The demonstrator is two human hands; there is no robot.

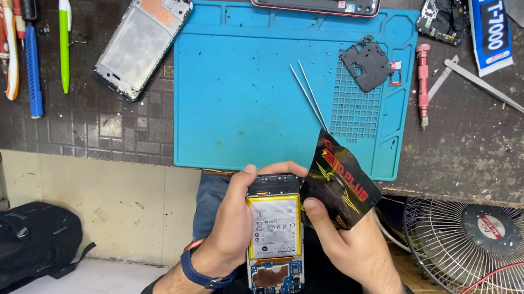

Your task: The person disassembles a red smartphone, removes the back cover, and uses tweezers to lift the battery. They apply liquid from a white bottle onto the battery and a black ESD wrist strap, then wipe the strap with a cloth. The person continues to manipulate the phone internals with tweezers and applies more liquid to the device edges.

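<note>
- The left hand (237, 217) grips the opened phone (274, 241) in mid-air, below the bench edge; a slip could drop it.
- The right hand (338, 241) pinches a black pouch (341, 181) against the phone's battery (275, 227); hard pressing might bend it.

Black foil pouch (343, 183) in right hand (349, 243), white-labelled battery (274, 229)

We hold an opened phone (275, 238), its battery and circuit board showing, near us just off the bench edge; our left hand (231, 223) grips its left side, our right hand (339, 234) pinches a black foil pouch (341, 181) at its right. Farther off lie tweezers (310, 95) on a blue mat (249, 95), with a phone frame (142, 35) left of the mat
</note>
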